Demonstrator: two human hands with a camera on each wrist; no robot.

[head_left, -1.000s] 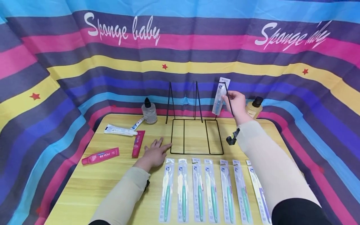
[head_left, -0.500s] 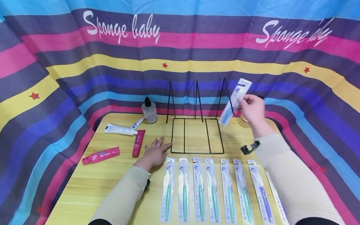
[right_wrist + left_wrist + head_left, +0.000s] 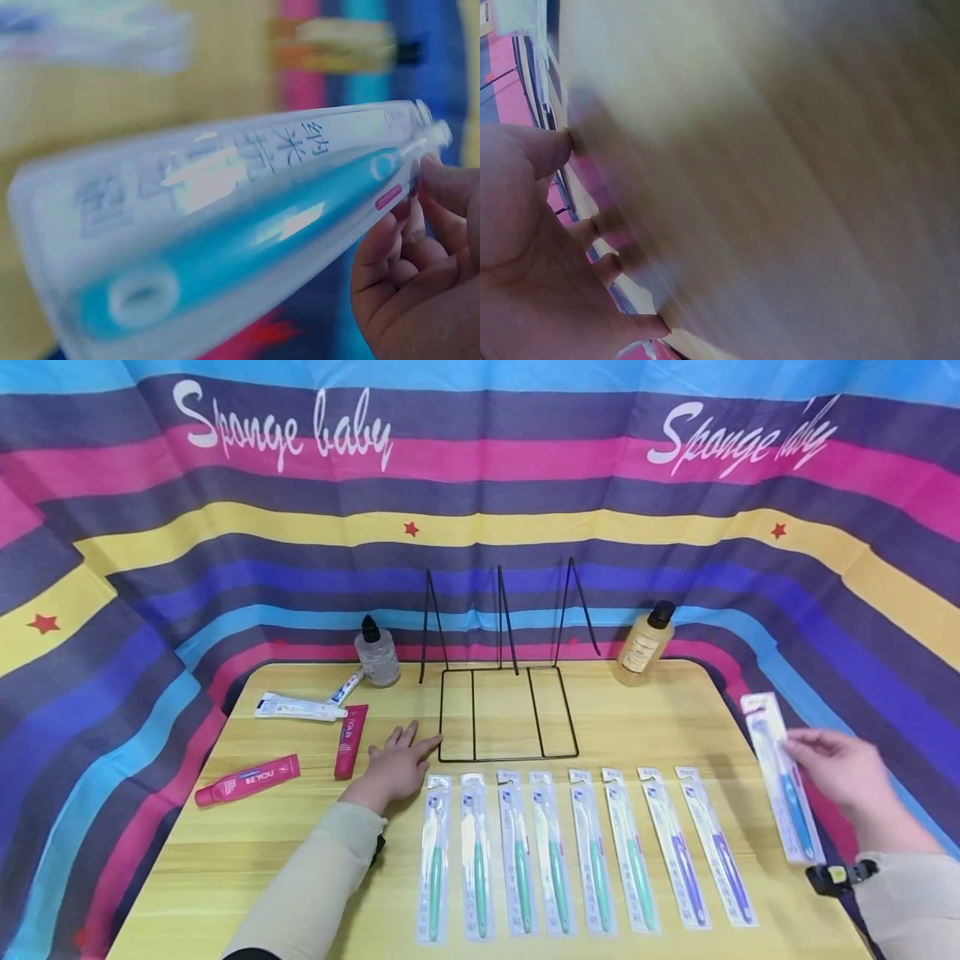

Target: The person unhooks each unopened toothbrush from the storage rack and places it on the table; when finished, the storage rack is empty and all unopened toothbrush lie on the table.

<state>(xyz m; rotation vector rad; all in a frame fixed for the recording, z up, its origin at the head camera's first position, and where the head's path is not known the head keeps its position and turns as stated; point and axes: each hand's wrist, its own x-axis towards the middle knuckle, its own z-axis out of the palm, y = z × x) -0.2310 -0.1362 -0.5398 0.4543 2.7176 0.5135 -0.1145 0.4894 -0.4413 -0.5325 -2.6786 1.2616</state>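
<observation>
My right hand (image 3: 843, 777) pinches a blue toothbrush in its clear pack (image 3: 782, 781) by the edge, over the table's right side. Close up in the right wrist view, the blue handle of the packed toothbrush (image 3: 247, 232) fills much of the picture. Fingers spread, my left hand (image 3: 397, 767) rests on the table, its fingertips at the left side of the black wire rack (image 3: 508, 760). In the left wrist view the left hand (image 3: 532, 247) lies against the wood. A row of packed toothbrushes, several green (image 3: 480, 877) and two purple (image 3: 726, 868), lies before the rack.
Toothpaste tubes lie at the left: a pink one (image 3: 247, 780), a second pink one (image 3: 350, 742) and a white one (image 3: 300, 707). A clear bottle (image 3: 378, 656) and a yellowish bottle (image 3: 642, 647) stand at the back. Striped cloth (image 3: 480, 468) surrounds the table (image 3: 225, 877).
My right hand has carried the packed blue toothbrush away from the rack's right upright, rightward and nearer to me. My left hand stays beside the rack. The view has shifted slightly.
</observation>
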